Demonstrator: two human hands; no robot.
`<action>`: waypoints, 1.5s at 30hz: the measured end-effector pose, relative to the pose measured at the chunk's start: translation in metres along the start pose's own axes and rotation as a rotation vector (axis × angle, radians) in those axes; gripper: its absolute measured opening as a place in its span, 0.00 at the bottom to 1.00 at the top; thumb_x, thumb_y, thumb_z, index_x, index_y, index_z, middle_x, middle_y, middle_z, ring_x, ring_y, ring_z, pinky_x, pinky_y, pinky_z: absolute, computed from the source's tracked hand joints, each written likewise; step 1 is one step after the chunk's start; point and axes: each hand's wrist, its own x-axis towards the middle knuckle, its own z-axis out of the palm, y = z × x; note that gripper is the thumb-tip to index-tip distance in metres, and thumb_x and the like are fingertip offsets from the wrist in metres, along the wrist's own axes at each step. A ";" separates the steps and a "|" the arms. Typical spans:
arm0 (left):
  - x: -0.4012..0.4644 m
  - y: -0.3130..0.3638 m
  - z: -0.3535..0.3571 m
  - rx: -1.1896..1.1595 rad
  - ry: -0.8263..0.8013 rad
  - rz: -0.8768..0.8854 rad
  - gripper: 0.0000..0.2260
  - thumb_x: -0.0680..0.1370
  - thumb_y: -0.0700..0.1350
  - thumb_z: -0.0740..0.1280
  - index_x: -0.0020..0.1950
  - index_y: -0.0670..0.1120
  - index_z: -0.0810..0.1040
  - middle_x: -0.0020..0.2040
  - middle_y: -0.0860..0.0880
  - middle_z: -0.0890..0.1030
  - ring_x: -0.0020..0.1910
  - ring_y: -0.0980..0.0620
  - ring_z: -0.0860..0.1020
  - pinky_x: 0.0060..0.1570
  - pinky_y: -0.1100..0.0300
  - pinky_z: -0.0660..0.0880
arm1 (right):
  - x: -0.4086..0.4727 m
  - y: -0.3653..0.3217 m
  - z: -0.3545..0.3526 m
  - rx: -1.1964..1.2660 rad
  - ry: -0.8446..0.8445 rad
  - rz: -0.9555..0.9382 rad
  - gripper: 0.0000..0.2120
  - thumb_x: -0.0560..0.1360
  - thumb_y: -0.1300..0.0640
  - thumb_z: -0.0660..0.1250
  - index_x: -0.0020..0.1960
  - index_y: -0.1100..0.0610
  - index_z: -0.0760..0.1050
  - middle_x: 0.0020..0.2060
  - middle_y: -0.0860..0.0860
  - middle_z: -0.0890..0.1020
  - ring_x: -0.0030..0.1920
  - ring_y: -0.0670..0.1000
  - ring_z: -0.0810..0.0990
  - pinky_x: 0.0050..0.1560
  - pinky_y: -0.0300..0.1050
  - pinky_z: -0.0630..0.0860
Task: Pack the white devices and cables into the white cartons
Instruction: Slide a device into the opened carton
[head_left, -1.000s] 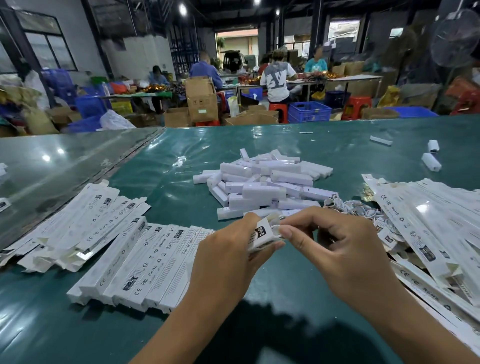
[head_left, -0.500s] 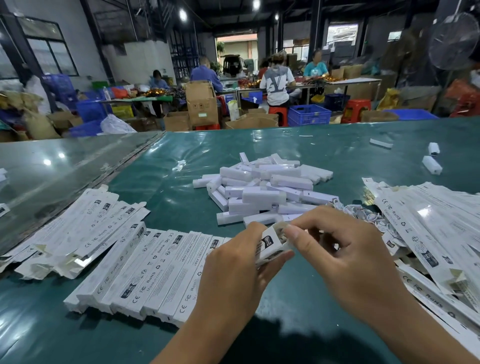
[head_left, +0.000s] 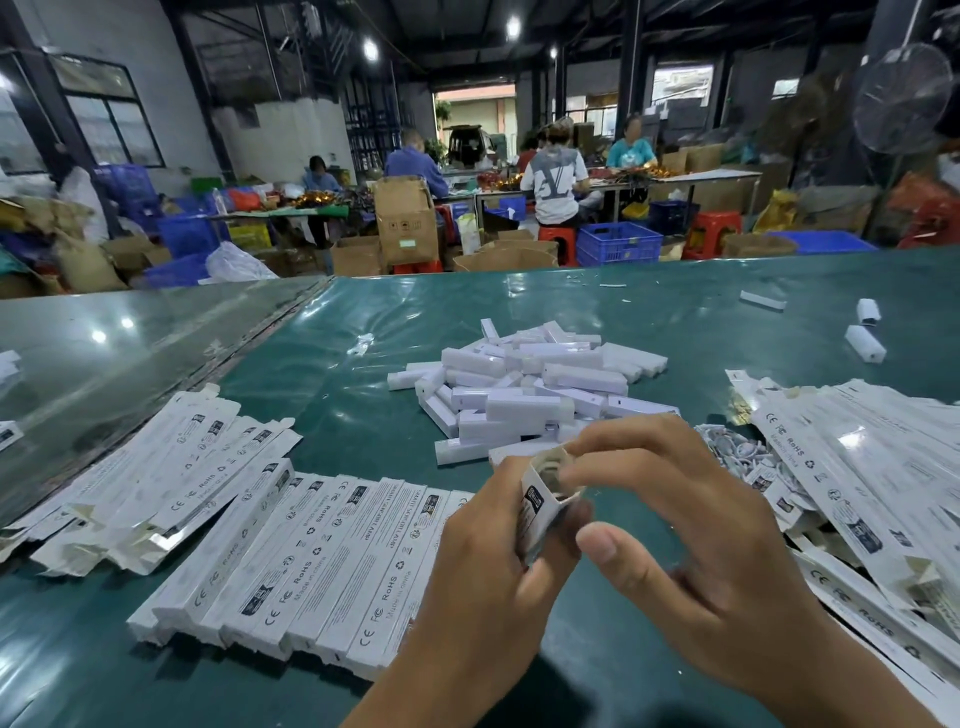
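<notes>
Our left hand (head_left: 483, 566) grips carton (head_left: 537, 512) upright over green table (head_left: 363, 415); our right hand (head_left: 691, 545) pinches its open top flap; device pile (head_left: 524, 389) just beyond; packed cartons (head_left: 311, 561) left.

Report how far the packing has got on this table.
Done, by the look of it: a row of cartons lies side by side at near left. In hand: the left hand grips one carton while the right hand works at its open end. Left: the pile of white devices, the coiled cables and the flat cartons at right.
</notes>
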 end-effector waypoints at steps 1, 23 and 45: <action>0.000 0.000 0.001 -0.009 -0.001 -0.006 0.07 0.78 0.57 0.65 0.55 0.61 0.74 0.39 0.62 0.78 0.36 0.61 0.76 0.35 0.73 0.67 | 0.000 0.000 0.000 -0.023 -0.006 -0.012 0.19 0.83 0.44 0.59 0.57 0.55 0.82 0.57 0.49 0.79 0.59 0.52 0.79 0.57 0.44 0.74; 0.002 -0.016 0.008 -0.167 0.019 -0.193 0.12 0.73 0.61 0.68 0.53 0.59 0.78 0.38 0.47 0.81 0.35 0.47 0.78 0.39 0.46 0.76 | -0.007 0.015 0.018 -0.117 -0.011 -0.037 0.17 0.81 0.52 0.62 0.61 0.61 0.80 0.60 0.52 0.80 0.63 0.52 0.78 0.64 0.46 0.74; 0.004 -0.016 0.002 0.080 0.142 0.377 0.17 0.79 0.51 0.72 0.66 0.46 0.76 0.61 0.56 0.80 0.58 0.60 0.80 0.51 0.68 0.78 | -0.008 0.005 0.026 0.339 0.169 0.423 0.15 0.80 0.42 0.61 0.55 0.43 0.85 0.50 0.36 0.86 0.53 0.38 0.84 0.51 0.28 0.75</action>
